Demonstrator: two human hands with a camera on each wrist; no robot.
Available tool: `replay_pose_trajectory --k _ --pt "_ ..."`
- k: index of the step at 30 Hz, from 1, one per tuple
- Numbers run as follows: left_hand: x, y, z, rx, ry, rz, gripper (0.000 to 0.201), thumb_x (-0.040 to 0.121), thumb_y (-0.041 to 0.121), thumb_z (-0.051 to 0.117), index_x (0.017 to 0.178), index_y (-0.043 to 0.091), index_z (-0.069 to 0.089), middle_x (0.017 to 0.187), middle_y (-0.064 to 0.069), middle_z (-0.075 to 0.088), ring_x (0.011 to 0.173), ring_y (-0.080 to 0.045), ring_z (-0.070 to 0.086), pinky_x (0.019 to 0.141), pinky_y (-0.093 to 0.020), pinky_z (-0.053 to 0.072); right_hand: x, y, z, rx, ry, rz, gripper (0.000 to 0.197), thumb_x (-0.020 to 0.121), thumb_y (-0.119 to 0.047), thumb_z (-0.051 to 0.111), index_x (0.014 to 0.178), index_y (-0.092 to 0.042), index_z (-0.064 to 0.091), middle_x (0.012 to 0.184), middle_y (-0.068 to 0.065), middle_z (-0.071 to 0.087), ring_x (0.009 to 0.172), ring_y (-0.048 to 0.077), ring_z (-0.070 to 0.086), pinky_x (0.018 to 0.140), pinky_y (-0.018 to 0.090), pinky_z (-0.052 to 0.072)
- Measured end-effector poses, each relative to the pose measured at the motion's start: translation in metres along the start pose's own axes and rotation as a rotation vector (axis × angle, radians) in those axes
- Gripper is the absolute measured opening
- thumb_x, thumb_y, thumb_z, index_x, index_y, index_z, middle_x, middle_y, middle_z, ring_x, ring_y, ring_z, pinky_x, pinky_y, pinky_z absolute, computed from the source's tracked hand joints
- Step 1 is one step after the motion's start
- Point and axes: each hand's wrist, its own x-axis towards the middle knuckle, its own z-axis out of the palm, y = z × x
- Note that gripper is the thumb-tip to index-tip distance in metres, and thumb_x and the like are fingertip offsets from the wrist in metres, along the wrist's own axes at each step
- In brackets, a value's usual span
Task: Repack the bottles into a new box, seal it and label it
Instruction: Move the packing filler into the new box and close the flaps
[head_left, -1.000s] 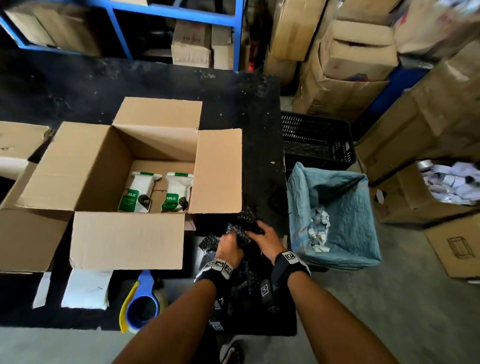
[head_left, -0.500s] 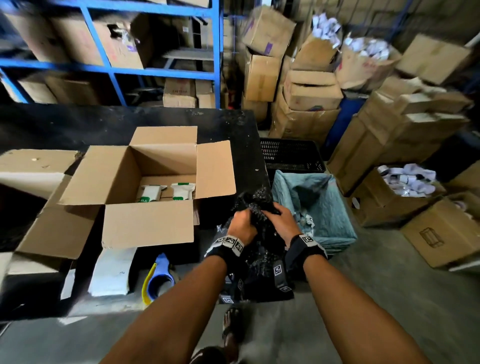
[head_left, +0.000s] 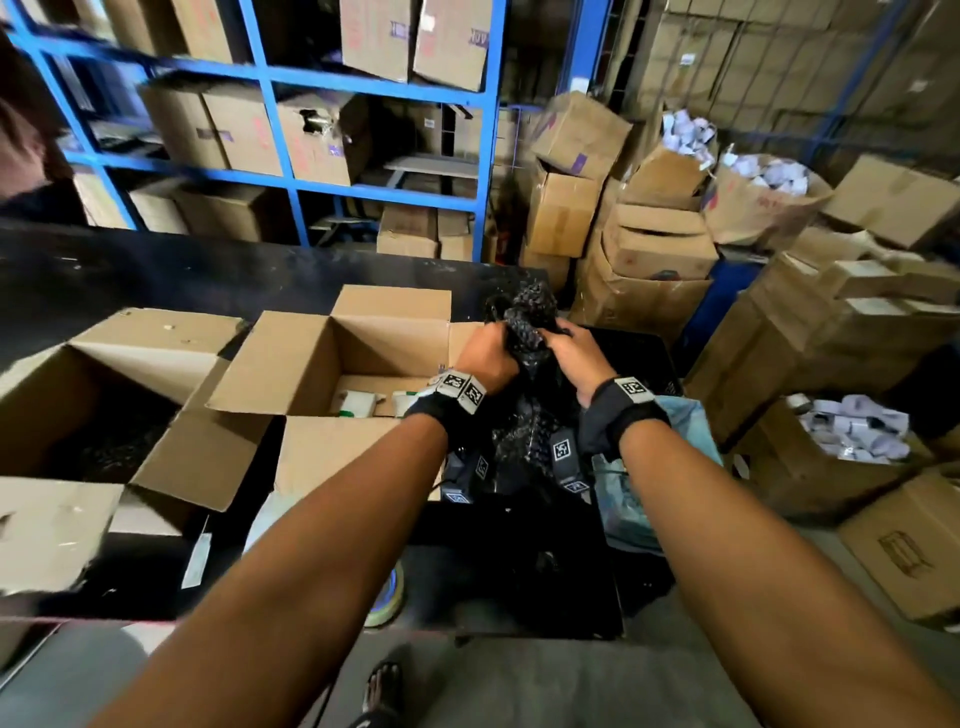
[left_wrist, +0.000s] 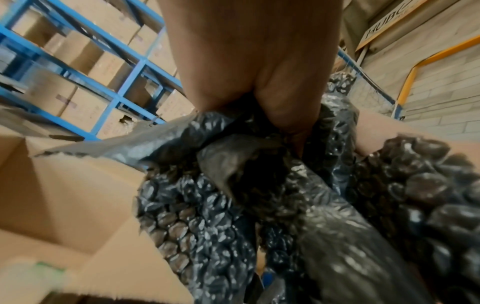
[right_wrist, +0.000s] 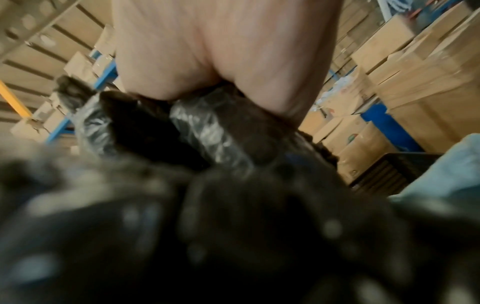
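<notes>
Bottles (head_left: 363, 402) lie at the bottom of the open box (head_left: 332, 364) on the black table (head_left: 130, 270); only white bodies with a trace of green show past the near flap. Just right of the box, both hands are raised over the table's right end, gripping a bunched sheet of black bubble wrap (head_left: 524, 322). The left hand (head_left: 485, 358) has its fingers curled round the wrap on the left side, and the right hand (head_left: 571, 353) clutches it on the right, the two almost touching. The wrap's crumpled top sticks up above the fists while the rest hangs down between the forearms. In the left wrist view the wrap (left_wrist: 233, 205) fills the frame beside a box flap (left_wrist: 64, 195); the right wrist view is blurred, showing the palm pressed on dark wrap (right_wrist: 207, 133). A second open box (head_left: 104, 405) sits to the left. A tape roll (head_left: 389, 597) lies at the table's near edge. A blue bag (head_left: 670, 431) stands right of the table, partly hidden by the right wrist.
</notes>
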Motion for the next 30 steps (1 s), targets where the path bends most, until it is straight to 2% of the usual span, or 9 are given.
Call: replay_pose_trajectory --k 2,5,13,16,19,22,25,27,30 --pt "0.018 -0.015 -0.025 0.045 0.003 -0.016 0.037 0.083 0.029 0.062 0.104 0.0 0.071 0.105 -0.028 0.071 0.099 -0.046 0.066 0.084 -0.045 0.052 0.02 -0.014 0.023 -0.006 -0.025 -0.012 0.018 0.087 -0.027 0.074 0.104 -0.023 0.078 0.112 0.004 0.077 0.108 0.023 0.072 0.1 0.04 0.055" --pt "0.042 -0.039 -0.065 0.106 0.016 -0.012 0.025 0.087 0.015 0.065 0.104 -0.002 0.071 0.106 -0.03 0.07 0.101 -0.047 0.064 0.082 -0.044 0.048 0.054 -0.032 0.06 0.011 -0.037 -0.029 0.028 0.076 -0.038 0.076 0.101 -0.027 0.08 0.11 0.0 0.078 0.107 0.021 0.073 0.101 0.043 0.054" --pt "0.089 -0.145 -0.146 0.123 0.03 -0.109 0.032 0.092 0.019 0.063 0.116 -0.002 0.064 0.118 -0.028 0.066 0.109 -0.046 0.061 0.089 -0.044 0.044 0.148 -0.041 0.173 -0.015 -0.148 -0.047 0.019 0.091 -0.026 0.074 0.109 -0.031 0.075 0.111 -0.004 0.078 0.107 0.016 0.072 0.098 0.036 0.054" --pt "0.092 -0.192 -0.15 0.009 0.036 -0.138 0.04 0.09 0.031 0.06 0.115 0.0 0.063 0.113 -0.024 0.07 0.104 -0.042 0.066 0.087 -0.045 0.052 0.171 -0.025 0.203 -0.053 -0.179 -0.043 0.03 0.091 -0.022 0.075 0.12 -0.023 0.071 0.115 -0.003 0.076 0.108 0.013 0.07 0.097 0.031 0.053" --pt "0.088 -0.237 -0.139 -0.058 0.017 -0.193 0.042 0.086 0.026 0.066 0.12 0.002 0.06 0.114 -0.022 0.068 0.106 -0.039 0.065 0.089 -0.043 0.052 0.186 0.003 0.223 -0.107 -0.196 -0.019 0.033 0.089 -0.018 0.078 0.12 -0.019 0.068 0.111 -0.004 0.075 0.099 0.005 0.07 0.089 0.023 0.053" --pt "0.076 -0.275 -0.123 -0.148 -0.009 -0.233 0.052 0.084 0.02 0.071 0.131 0.005 0.054 0.12 -0.02 0.066 0.111 -0.034 0.064 0.098 -0.036 0.049 0.197 0.037 0.231 -0.23 -0.184 0.025 0.036 0.086 -0.019 0.081 0.119 -0.021 0.066 0.114 -0.002 0.073 0.103 0.014 0.069 0.094 0.03 0.055" --pt "0.065 -0.308 -0.104 -0.097 -0.123 -0.338 0.072 0.083 0.022 0.069 0.146 0.014 0.035 0.12 -0.023 0.066 0.112 -0.038 0.063 0.098 -0.042 0.049 0.205 0.065 0.226 -0.432 -0.192 0.126 0.047 0.091 -0.016 0.076 0.135 -0.014 0.059 0.123 0.006 0.066 0.108 0.02 0.063 0.079 0.017 0.052" --pt "0.057 -0.326 -0.089 -0.039 -0.175 -0.437 0.071 0.083 0.018 0.069 0.143 0.013 0.032 0.114 -0.024 0.066 0.108 -0.041 0.063 0.091 -0.047 0.05 0.209 0.085 0.216 -0.639 -0.22 0.241 0.056 0.093 -0.015 0.073 0.145 -0.017 0.053 0.12 0.01 0.065 0.101 0.026 0.066 0.072 0.027 0.055" --pt "0.056 -0.345 -0.074 0.033 -0.229 -0.525 0.056 0.078 0.01 0.071 0.123 0.009 0.038 0.112 -0.022 0.058 0.104 -0.042 0.06 0.087 -0.051 0.049 0.213 0.096 0.207 -0.974 -0.317 0.331 0.055 0.09 -0.011 0.065 0.142 -0.025 0.055 0.109 0.011 0.068 0.083 0.028 0.069 0.058 0.032 0.055"
